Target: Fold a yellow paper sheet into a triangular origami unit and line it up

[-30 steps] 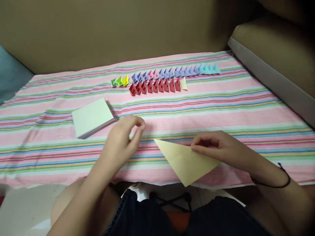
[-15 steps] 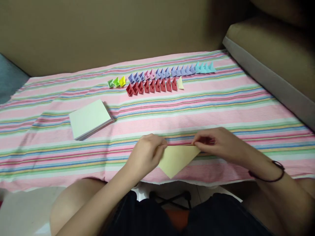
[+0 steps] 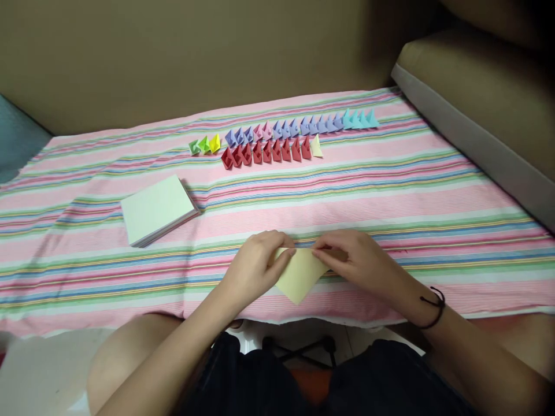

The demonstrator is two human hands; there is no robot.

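Observation:
A pale yellow sheet of paper [image 3: 299,278], folded into a triangle with its point toward me, is held up near the front edge of the cloth. My left hand [image 3: 259,263] pinches its top edge toward the left, thumb in front. My right hand [image 3: 351,254] pinches the same folded edge a little to the right, with a dark cord bracelet on that wrist. The right corner of the paper is partly hidden behind my right fingers.
A striped cloth [image 3: 368,199] covers the surface. At left lies a stack of paper [image 3: 158,208]. Farther back stand rows of small folded paper boats: red [image 3: 266,152], purple [image 3: 312,125], turquoise [image 3: 359,119] and green ones [image 3: 204,145]. A brown cushioned block [image 3: 477,115] rises at right.
My right hand has slid left along the folded edge, closer to my left hand. The paper has risen slightly, and my left thumb now lies over its front.

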